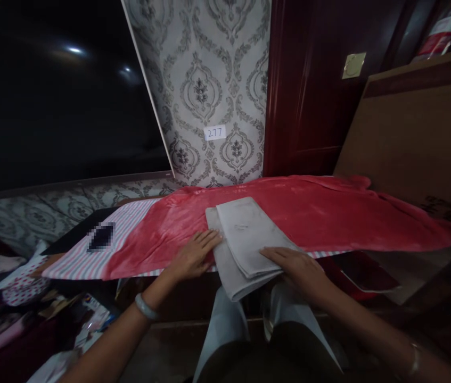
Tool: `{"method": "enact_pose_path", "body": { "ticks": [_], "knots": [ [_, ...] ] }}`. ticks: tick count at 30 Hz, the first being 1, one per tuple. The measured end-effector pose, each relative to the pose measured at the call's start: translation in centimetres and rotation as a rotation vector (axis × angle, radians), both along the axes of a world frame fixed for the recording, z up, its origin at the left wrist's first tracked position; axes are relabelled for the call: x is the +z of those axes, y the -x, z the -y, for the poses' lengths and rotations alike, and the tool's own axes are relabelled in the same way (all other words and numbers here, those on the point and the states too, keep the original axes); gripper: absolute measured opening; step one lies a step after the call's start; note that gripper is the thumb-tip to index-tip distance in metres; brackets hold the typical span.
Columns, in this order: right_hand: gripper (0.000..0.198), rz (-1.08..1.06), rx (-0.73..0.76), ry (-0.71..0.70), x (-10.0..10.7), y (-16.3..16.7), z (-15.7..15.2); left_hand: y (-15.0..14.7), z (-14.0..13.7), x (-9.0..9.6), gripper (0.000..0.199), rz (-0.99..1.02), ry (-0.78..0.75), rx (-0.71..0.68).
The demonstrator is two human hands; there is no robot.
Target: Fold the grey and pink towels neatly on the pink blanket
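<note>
A folded piece of light grey cloth (245,229) lies on a red plush blanket (309,213), its near corner hanging over the front edge. My left hand (195,254) rests at the cloth's left edge, fingers stretched out flat and the tips touching the fabric. On the right side, my right hand (295,266) lies on the top layer with its fingers extended over the surface. Whether any fingers of that hand reach under the cloth is hidden.
Striped fabric (89,260) shows under the blanket, with a blurred-out dark object (101,237) on it. A large black screen (57,96) stands at left, a cardboard box (417,127) at right. Clutter (85,324) piles up at lower left.
</note>
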State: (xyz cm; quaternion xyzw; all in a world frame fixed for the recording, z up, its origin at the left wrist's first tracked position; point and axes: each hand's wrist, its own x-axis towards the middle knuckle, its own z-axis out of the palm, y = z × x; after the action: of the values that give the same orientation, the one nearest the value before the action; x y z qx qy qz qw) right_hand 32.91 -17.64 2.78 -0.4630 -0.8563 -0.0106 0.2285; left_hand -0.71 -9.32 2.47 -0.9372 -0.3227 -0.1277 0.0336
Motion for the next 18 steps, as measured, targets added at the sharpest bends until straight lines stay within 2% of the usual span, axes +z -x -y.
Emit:
{"method": "enact_pose_path", "body": {
  "ticks": [4, 9, 13, 18],
  "knots": [
    [0.072, -0.057, 0.060, -0.033, 0.7, -1.9, 1.7, -0.6, -3.1, -0.3, 0.067, -0.012, -0.017, 0.069],
    [0.078, -0.114, 0.070, -0.044, 1.3, -3.8, 3.3, -2.0, -5.7, -0.7, 0.065, -0.036, -0.008, -0.017],
    [0.074, -0.176, 0.074, -0.002, 4.0, -5.1, 4.9, -1.8, -7.5, -1.3, 0.064, -0.016, 0.028, -0.034],
    [0.070, -0.254, -0.010, 0.035, 7.1, -7.1, 6.5, -1.6, -9.3, -3.3, 0.048, 0.118, 0.074, -0.108]
  ]
}}
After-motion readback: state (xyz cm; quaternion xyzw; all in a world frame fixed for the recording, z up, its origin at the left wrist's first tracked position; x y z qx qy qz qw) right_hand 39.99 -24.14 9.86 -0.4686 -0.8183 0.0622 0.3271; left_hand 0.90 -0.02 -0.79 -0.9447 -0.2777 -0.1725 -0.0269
